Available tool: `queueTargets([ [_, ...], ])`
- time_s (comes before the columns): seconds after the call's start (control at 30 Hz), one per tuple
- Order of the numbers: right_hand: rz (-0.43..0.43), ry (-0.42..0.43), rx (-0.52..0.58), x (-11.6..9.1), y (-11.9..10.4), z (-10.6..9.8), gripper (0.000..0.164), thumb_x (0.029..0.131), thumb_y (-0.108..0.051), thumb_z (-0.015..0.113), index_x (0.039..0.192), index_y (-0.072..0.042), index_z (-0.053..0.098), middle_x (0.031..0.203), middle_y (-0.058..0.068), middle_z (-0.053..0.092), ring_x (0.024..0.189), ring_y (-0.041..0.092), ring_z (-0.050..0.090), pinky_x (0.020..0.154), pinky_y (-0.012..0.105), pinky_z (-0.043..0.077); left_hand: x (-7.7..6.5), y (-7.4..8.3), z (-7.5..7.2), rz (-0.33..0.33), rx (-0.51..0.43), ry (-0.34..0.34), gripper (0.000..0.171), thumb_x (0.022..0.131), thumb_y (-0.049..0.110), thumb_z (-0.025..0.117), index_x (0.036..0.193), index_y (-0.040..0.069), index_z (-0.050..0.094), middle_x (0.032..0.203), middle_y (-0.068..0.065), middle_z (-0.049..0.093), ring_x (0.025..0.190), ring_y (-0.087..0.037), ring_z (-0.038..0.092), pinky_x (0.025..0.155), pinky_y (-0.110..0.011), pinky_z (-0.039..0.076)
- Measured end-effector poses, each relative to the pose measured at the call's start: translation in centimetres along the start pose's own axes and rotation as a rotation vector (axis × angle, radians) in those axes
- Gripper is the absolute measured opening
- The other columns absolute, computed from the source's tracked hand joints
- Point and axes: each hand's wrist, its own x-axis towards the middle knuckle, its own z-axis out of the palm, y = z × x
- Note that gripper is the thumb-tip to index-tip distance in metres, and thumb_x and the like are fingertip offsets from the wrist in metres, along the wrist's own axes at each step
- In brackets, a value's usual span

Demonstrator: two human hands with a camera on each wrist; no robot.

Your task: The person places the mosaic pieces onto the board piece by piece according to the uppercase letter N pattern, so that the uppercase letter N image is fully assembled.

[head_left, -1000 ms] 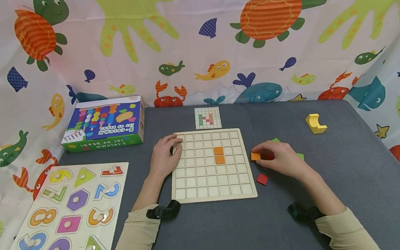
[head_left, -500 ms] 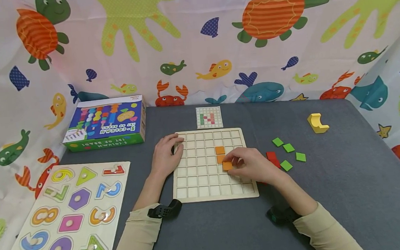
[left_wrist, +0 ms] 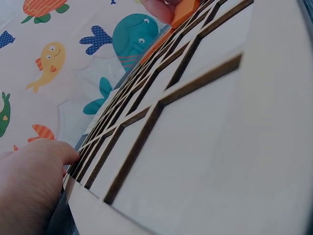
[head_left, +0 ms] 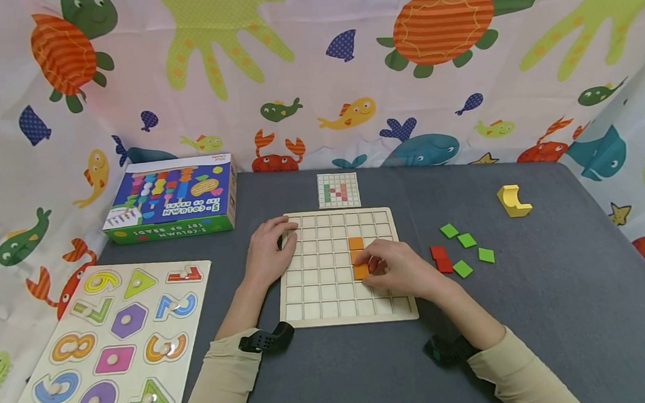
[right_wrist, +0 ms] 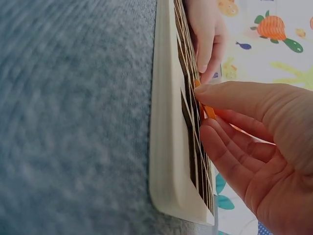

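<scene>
A wooden grid board (head_left: pixel 318 295) lies flat on the grey table. My left hand (head_left: pixel 269 249) rests on its left edge near the top corner, fingers extended along the rim. With thumb and fingertips my right hand (head_left: pixel 397 266) pinches an orange square tile (head_left: pixel 360 272), close over a cell right of the board's middle. Two more orange tiles (head_left: pixel 356 243) sit in the cells just above, the lower one partly covered by the right fingers. In the right wrist view the pinched tile (right_wrist: pixel 210 111) is tilted against the grid lines.
Red tiles (head_left: pixel 444 265) and several green tiles (head_left: pixel 467 240) lie right of the board. A small pattern card (head_left: pixel 338 190) stands behind it. Farther right is a yellow block (head_left: pixel 513 202). On the left are a boxed bead set (head_left: pixel 170 196) and a number-and-shape puzzle board (head_left: pixel 135 330).
My right hand has carried the orange tile from the board's right side leftward onto the grid, then lowered it below the other two. The left hand has stayed put.
</scene>
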Motion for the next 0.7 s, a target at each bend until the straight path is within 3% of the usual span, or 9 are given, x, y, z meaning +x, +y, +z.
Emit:
queueTargets([
  [0.7,0.023,0.012,0.011,-1.1,0.3,-0.9,0.027,0.084,-0.011,0.076,0.110,-0.010,0.070,0.102,0.000,0.068,0.087,0.014,0.062,0.079,0.032,0.056,0.0,0.1,-0.1,0.002,-0.011,0.008,0.024,0.097,0.018,0.059,0.115,0.008,0.072,0.131,-0.012,0.059,0.125,-0.032,0.050,0.112,-0.052,0.028],
])
